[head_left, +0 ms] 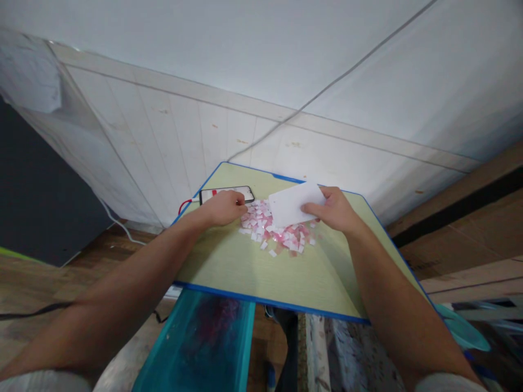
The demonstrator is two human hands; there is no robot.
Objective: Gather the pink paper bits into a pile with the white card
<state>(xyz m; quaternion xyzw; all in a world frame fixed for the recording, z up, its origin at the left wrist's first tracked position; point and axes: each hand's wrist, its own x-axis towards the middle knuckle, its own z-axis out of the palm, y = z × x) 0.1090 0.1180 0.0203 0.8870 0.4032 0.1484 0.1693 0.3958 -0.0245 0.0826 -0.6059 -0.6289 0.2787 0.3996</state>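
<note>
My right hand (337,208) grips a flat white card (296,204) by its right edge, thumb on top. Under and in front of the card lies a loose pile of small pink and white pieces (281,237), some of them shiny. At the left of this pile my left hand (225,207) is closed, fingers curled in; whatever it pinches, if anything, is hidden. Just behind that hand rests a phone (247,193) with its screen lit, partly covered by the hand.
The pale yellow table (229,267) has a blue rim and meets a white panelled wall (180,130). A red cable (184,204) runs to the phone. Below the front edge stands a teal bin (196,343). Cardboard boxes (461,228) stand at the right.
</note>
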